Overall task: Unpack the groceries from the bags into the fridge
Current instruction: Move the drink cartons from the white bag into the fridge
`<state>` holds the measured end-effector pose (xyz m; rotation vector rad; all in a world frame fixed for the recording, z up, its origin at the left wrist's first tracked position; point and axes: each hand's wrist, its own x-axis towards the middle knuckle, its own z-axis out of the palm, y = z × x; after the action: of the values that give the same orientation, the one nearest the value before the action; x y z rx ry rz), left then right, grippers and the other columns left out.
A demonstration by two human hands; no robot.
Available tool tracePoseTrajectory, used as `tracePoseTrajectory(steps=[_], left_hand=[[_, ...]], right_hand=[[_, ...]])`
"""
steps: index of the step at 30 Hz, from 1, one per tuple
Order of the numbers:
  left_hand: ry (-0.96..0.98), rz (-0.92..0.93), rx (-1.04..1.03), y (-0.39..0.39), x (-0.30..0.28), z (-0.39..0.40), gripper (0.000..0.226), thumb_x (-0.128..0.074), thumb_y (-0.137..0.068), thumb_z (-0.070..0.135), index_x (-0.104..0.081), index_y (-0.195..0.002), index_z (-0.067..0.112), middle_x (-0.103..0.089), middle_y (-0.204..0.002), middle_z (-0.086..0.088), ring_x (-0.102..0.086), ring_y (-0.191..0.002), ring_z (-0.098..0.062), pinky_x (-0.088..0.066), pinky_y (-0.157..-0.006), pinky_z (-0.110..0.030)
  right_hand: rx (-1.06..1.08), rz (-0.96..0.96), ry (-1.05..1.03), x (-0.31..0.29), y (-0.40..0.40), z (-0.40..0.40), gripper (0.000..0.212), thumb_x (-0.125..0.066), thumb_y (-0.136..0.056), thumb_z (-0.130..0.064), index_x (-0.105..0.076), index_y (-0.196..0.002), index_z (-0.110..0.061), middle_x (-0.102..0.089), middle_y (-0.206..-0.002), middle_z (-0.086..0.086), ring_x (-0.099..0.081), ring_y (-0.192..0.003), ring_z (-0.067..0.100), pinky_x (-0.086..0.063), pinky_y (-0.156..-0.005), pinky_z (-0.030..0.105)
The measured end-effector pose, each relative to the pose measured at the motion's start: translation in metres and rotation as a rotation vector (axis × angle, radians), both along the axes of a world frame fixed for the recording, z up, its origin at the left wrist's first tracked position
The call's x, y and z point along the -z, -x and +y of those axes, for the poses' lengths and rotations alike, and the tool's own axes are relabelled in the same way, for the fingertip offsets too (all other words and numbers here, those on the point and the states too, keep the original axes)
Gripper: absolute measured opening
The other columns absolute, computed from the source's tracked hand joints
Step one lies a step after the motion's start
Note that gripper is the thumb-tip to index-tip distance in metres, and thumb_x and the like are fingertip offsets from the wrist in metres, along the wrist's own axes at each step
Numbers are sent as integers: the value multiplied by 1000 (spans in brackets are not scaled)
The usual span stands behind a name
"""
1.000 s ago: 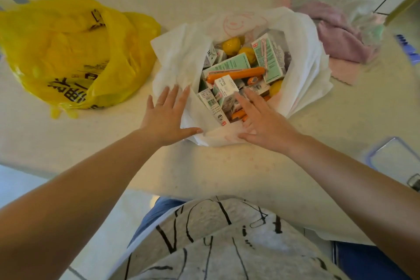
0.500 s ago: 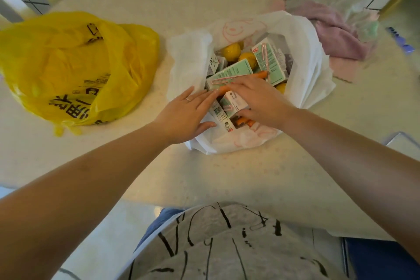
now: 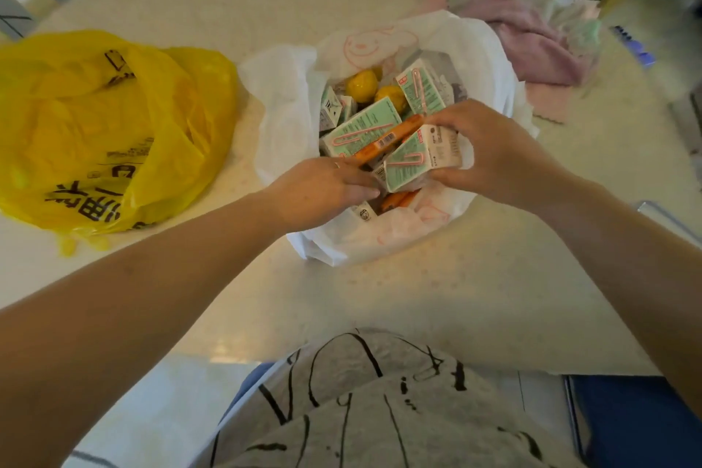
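A white plastic bag (image 3: 283,118) lies open on the pale table, filled with several green drink cartons, orange sausages and two yellow fruits (image 3: 361,84). My right hand (image 3: 497,154) grips one green carton (image 3: 421,158) by its right end, lifted a little above the pile. An orange sausage (image 3: 387,139) lies across the cartons beside it. My left hand (image 3: 323,190) reaches into the bag's near side, fingers down among the cartons under the lifted one; what they touch is hidden.
A yellow plastic bag (image 3: 102,133) with black print lies bunched at the left. Pink and pale green cloths (image 3: 532,34) lie heaped at the back right by the tiled wall. A clear lid edge (image 3: 661,213) shows at the right. The table's front edge (image 3: 342,357) is near my body.
My right hand closed on a green carton and raised it from the pile. My left hand slid from the bag's rim into the bag.
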<state>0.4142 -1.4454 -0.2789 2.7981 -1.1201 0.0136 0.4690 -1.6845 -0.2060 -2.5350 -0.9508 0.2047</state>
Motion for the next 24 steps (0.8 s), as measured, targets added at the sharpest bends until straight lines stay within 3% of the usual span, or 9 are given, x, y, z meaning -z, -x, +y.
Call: tracePoseTrajectory(steps=[3, 7, 11, 16, 20, 22, 24], left_hand=[[-120, 174, -22, -9, 10, -6, 36, -45, -97, 29, -52, -131, 32, -48, -139, 14, -45, -126, -10, -40, -100, -27], [-141, 240, -8, -16, 10, -11, 35, -49, -94, 36, -55, -129, 31, -53, -133, 15, -46, -123, -7, -41, -98, -25], [-212, 249, 20, -14, 7, -14, 43, -54, -91, 35, -51, -133, 25, -51, -135, 9, -42, -126, -10, -40, -99, -25], [-263, 237, -104, -12, 4, -18, 54, -62, -84, 43, -45, -135, 33, -45, -117, 4, -43, -106, -14, -42, -80, -24], [-130, 259, -277, -5, 4, -16, 47, -63, -83, 43, -53, -125, 24, -43, -115, 4, -41, -107, -15, -37, -81, -22], [53, 234, -383, 3, 4, -14, 45, -65, -82, 39, -52, -120, 19, -46, -117, 1, -45, -108, -17, -35, -82, -21], [305, 250, -526, 13, 3, -16, 44, -67, -82, 33, -47, -117, 16, -51, -118, -3, -52, -105, -19, -44, -81, -26]], right_hand=[[20, -22, 69, -3, 5, -15, 64, -76, -73, -27, -51, -131, -15, -55, -124, 4, -49, -117, 20, -32, -94, 25], [-5, 21, 122, 11, 13, -25, 68, -76, -73, -31, -50, -134, -16, -56, -126, 6, -50, -117, 25, -38, -98, 38], [-2, 47, 128, 22, 23, -27, 69, -76, -74, -32, -47, -136, -18, -53, -130, 4, -46, -120, 21, -29, -98, 26], [19, 84, 144, 32, 31, -24, 71, -73, -76, -35, -42, -139, -23, -48, -135, -1, -39, -124, 16, -22, -97, 19], [58, 81, 109, 37, 36, -26, 70, -75, -75, -32, -45, -137, -21, -49, -134, 1, -41, -123, 18, -27, -99, 25], [78, 75, 68, 41, 37, -27, 70, -76, -73, -30, -48, -135, -20, -51, -131, 2, -44, -121, 20, -29, -99, 27], [113, 88, 27, 44, 39, -28, 69, -77, -72, -30, -49, -134, -20, -52, -129, 1, -45, -120, 20, -31, -97, 26]])
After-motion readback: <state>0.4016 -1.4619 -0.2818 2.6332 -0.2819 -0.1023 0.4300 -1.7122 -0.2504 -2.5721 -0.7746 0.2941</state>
